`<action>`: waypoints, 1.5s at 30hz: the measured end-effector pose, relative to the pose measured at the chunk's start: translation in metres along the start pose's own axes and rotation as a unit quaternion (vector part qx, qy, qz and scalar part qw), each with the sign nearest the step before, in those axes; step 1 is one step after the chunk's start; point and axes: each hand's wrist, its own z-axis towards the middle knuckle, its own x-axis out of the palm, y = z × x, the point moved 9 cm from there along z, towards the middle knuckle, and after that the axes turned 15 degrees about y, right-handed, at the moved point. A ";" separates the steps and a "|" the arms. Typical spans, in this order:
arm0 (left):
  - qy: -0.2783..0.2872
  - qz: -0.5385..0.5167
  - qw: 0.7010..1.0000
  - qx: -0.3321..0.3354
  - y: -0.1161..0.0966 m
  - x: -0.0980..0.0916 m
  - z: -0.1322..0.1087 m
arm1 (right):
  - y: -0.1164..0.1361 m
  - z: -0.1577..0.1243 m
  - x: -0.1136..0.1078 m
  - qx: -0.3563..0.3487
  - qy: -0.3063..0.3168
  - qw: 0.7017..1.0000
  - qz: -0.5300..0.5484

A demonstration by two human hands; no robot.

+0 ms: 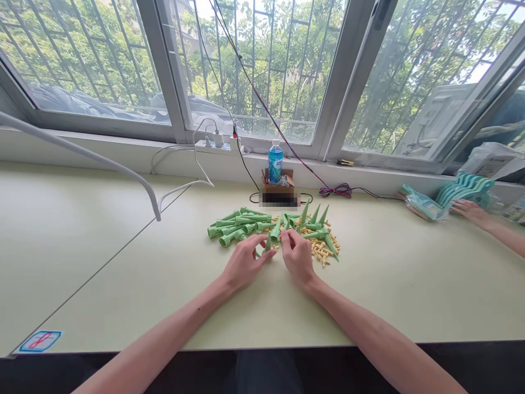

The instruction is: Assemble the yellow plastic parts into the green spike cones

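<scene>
My left hand (248, 260) is curled around a green plastic spike (268, 242), its point upward, at the front of the pile. Just to the right, my right hand (296, 254) has thumb and fingertips pinched together; what lies between them is too small and covered to make out. Beyond both hands, green hollow spikes with ribbed collars (241, 220) are heaped on the left. Small yellow plastic pegs (324, 253) lie loose on the right, with more green spikes (315, 214) among them, some standing point up.
A blue-labelled bottle (275, 163) stands in a small cardboard box (289, 179) behind the pile. Cables (338, 190) run across the table's back. At far right another person's hand (471, 212) touches teal hangers (463, 189). A white curved tube (123, 158) crosses the left side.
</scene>
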 end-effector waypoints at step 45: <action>0.035 0.034 0.999 0.010 0.004 0.010 0.000 | 0.047 0.001 -0.019 -0.285 0.128 0.939 -0.148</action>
